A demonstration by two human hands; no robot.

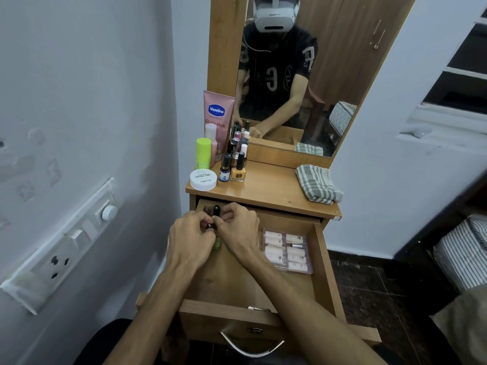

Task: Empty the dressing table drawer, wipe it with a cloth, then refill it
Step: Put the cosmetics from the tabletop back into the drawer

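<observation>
While fingers (208,224) pinch — dark bottle (210,226) between.

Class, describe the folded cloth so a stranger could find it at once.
Start at the wooden dressing table under the tall mirror. On its top, at the right edge, lies the folded cloth. It alone is soft and grey-and-white checked; the bottles crowd the opposite left corner.
</observation>
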